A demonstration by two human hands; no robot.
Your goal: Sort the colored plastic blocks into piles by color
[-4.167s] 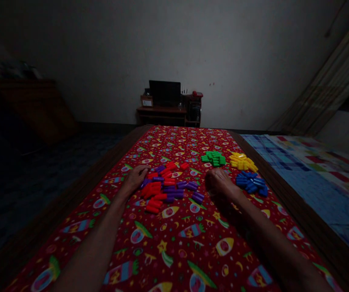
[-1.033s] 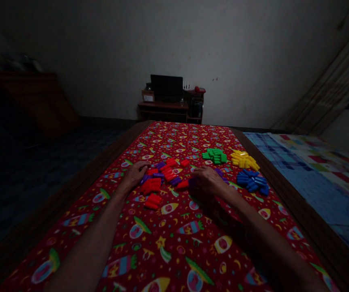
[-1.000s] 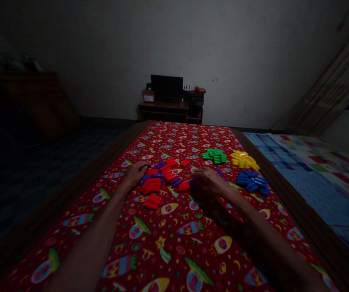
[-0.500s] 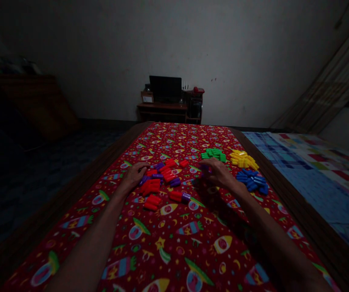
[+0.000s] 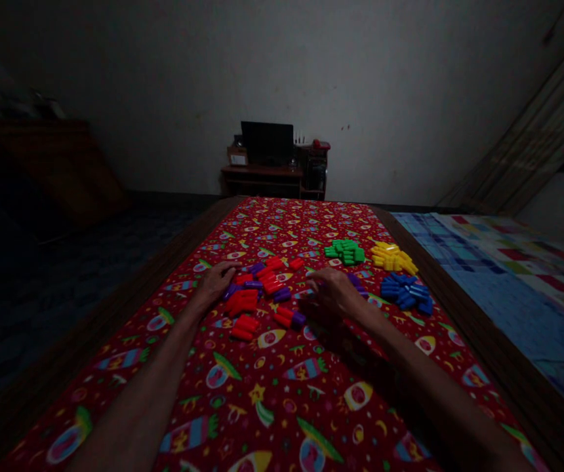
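A mixed heap of red and purple plastic pieces lies on the red patterned cloth. My left hand rests at the heap's left edge, fingers curled against the pieces. My right hand lies palm down at the heap's right side, fingers stretched towards a red and purple piece. Behind the right hand sit a few purple pieces. Whether either hand holds a piece is hidden in the dim light.
Sorted piles lie at the right: green, yellow and blue. A wooden edge borders the cloth, with a checked mat beyond. A small desk with a dark screen stands at the far wall.
My right hand went out towards the green pile, left purple pieces near the blue pile, and has come back to the heap. The left hand has hardly moved.
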